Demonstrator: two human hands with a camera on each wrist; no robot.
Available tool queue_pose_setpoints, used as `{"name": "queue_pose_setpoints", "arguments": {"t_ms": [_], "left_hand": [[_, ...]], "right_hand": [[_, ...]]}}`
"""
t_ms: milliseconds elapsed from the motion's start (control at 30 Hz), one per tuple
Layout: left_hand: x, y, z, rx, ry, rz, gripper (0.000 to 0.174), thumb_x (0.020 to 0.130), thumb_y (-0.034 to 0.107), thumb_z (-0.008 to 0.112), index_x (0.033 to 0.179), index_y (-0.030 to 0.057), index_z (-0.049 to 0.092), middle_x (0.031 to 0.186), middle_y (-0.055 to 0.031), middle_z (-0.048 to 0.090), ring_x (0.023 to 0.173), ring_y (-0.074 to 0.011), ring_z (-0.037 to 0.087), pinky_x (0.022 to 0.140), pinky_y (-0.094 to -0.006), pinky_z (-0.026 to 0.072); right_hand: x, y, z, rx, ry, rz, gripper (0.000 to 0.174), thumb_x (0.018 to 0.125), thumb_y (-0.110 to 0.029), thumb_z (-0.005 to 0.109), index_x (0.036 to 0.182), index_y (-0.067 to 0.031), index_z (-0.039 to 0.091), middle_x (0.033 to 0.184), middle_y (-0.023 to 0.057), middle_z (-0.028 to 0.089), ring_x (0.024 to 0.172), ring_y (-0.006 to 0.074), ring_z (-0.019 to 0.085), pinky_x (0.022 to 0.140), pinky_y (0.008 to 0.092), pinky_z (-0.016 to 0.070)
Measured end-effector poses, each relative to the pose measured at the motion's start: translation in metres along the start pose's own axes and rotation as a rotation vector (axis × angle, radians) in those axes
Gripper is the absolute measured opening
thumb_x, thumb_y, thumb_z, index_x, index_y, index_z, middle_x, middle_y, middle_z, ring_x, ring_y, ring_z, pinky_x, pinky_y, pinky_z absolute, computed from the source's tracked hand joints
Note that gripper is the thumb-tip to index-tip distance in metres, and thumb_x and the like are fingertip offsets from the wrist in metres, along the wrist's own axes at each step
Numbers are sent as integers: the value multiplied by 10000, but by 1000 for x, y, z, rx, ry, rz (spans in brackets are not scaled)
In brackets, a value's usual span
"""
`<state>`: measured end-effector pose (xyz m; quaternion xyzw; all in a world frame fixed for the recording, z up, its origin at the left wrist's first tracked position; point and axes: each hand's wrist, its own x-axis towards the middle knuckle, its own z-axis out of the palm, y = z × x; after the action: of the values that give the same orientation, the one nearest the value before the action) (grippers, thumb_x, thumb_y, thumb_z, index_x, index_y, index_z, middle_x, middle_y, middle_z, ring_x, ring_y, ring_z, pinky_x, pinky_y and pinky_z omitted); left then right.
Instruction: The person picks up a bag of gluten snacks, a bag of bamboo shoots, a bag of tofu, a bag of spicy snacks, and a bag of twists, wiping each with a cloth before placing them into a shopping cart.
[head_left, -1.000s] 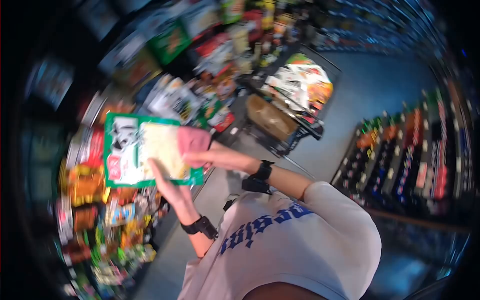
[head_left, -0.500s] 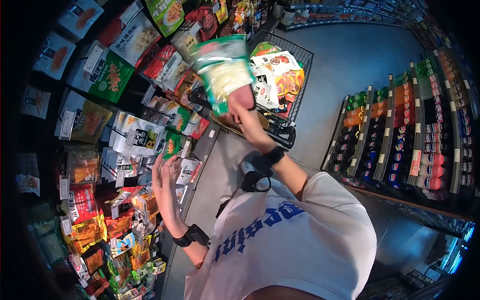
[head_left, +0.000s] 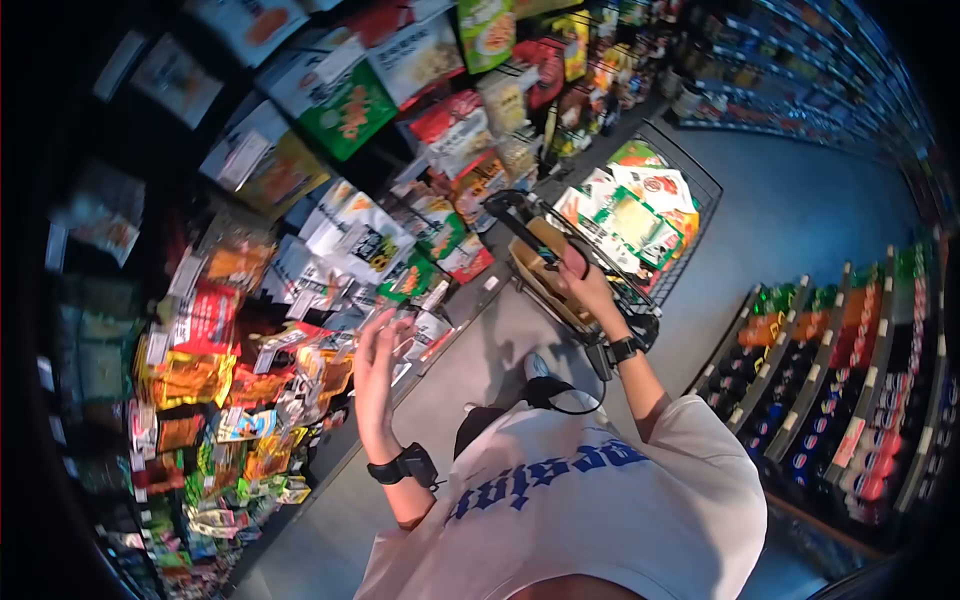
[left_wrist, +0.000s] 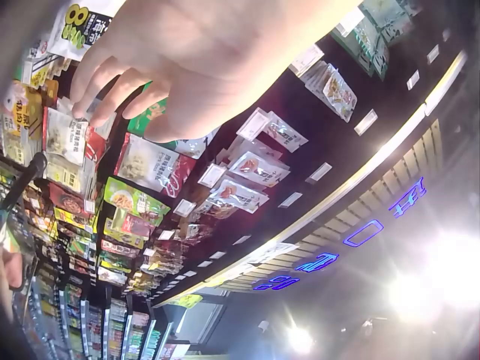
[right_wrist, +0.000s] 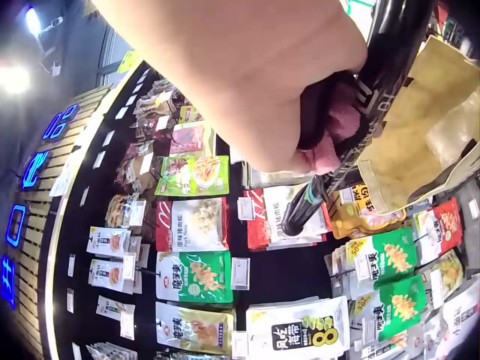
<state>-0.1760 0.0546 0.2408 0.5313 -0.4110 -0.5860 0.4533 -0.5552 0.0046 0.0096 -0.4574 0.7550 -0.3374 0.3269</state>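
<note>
- The right hand (head_left: 590,290), at three o'clock, grips the black handle (right_wrist: 397,45) of the cart (head_left: 688,165); the pink at its fingertips is unclear.
- The left hand (head_left: 378,365), at eight o'clock, holds nothing, fingers loosely bent near hanging snack packs (head_left: 360,235).
- The cart sits at two o'clock; a green-edged bag (head_left: 637,225) lies uppermost inside, over other bags.
- Steering looks like the step in hand: better to bring the grip towards mid-handle, add the free hand, and keep clear of the shelf at ten o'clock.
- In the right wrist view, a red-and-white pack (right_wrist: 191,223) at about eight o'clock reads "Pork floss"; a green one (right_wrist: 193,277) at seven, "魔芋爽"; a white one (right_wrist: 296,330) at five, a large "8".
- The blue neon sign (right_wrist: 34,169) at nine is too slanted to read surely.
</note>
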Motion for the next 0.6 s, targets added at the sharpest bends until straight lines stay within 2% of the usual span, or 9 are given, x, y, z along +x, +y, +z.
{"name": "queue_pose_setpoints", "arguments": {"t_ms": [33, 67, 133, 267, 300, 433, 467, 500, 600], "left_hand": [[-1, -1, -6, 16, -13, 6, 408, 1037, 253, 536, 1362, 8, 517, 1233, -157, 646, 1136, -239, 640, 1003, -362, 485], [-3, 0, -10, 15, -24, 0, 406, 1039, 278, 537, 1345, 11, 539, 1217, -147, 656, 1127, -233, 640, 1002, -362, 485], [-4, -1, -22, 6, -29, -6, 408, 1041, 303, 538, 1328, 15, 561, 1201, -136, 665, 1118, -226, 640, 1001, -361, 484], [4, -8, -56, 35, -89, -10, 365, 1055, 259, 505, 1302, 0, 578, 1185, -134, 674, 1100, -211, 649, 972, -335, 498], [7, -8, -64, 42, -104, -24, 354, 1059, 242, 493, 1296, -7, 581, 1180, -134, 677, 1097, -208, 651, 965, -325, 500], [31, -13, -122, 3, -242, -11, 355, 1062, 213, 478, 1319, -19, 556, 1202, -143, 669, 1118, -209, 646, 966, -314, 496], [31, -3, -129, 5, -271, -49, 363, 1062, 230, 482, 1319, -17, 552, 1206, -149, 664, 1126, -218, 643, 982, -324, 493], [35, 2, -138, 6, -286, -62, 363, 1062, 230, 482, 1319, -17, 552, 1206, -149, 664, 1126, -218, 643, 982, -324, 493], [41, 3, -166, 13, -418, -60, 402, 1057, 263, 498, 1337, -22, 535, 1203, -168, 662, 1135, -231, 644, 1005, -339, 491]], "right_hand": [[-7, -16, -7, -116, 19, 35, 554, 881, -518, 643, 1106, -14, 684, 961, 226, 726, 920, 381, 706, 812, 415, 533], [-13, -31, -9, -121, 10, 20, 554, 881, -518, 643, 1106, -14, 684, 961, 226, 726, 920, 381, 706, 812, 415, 533], [-25, -52, -7, -227, 64, 131, 611, 891, -555, 600, 1159, -9, 658, 1033, 283, 697, 1013, 458, 658, 872, 458, 513], [-38, -67, -4, -276, 94, 163, 695, 879, -617, 577, 1184, 4, 642, 1079, 311, 671, 1074, 484, 620, 930, 494, 484], [-37, -65, 1, -357, 107, 175, 653, 894, -621, 543, 1155, -38, 677, 1050, 286, 689, 1042, 462, 645, 913, 505, 494], [-65, -79, 20, -403, 233, 230, 668, 863, -625, 567, 1164, -39, 677, 1034, 292, 691, 1009, 464, 657, 904, 510, 502], [-68, -69, 29, -424, 291, 212, 675, 855, -623, 573, 1126, -16, 687, 1017, 296, 692, 997, 464, 660, 892, 508, 507], [-84, -89, 34, -379, 363, 157, 683, 847, -620, 577, 1060, 17, 701, 987, 303, 691, 972, 461, 666, 870, 507, 514], [-103, -87, 54, -516, 421, 228, 668, 827, -614, 598, 942, 30, 729, 912, 287, 696, 905, 451, 679, 830, 501, 519]]}}
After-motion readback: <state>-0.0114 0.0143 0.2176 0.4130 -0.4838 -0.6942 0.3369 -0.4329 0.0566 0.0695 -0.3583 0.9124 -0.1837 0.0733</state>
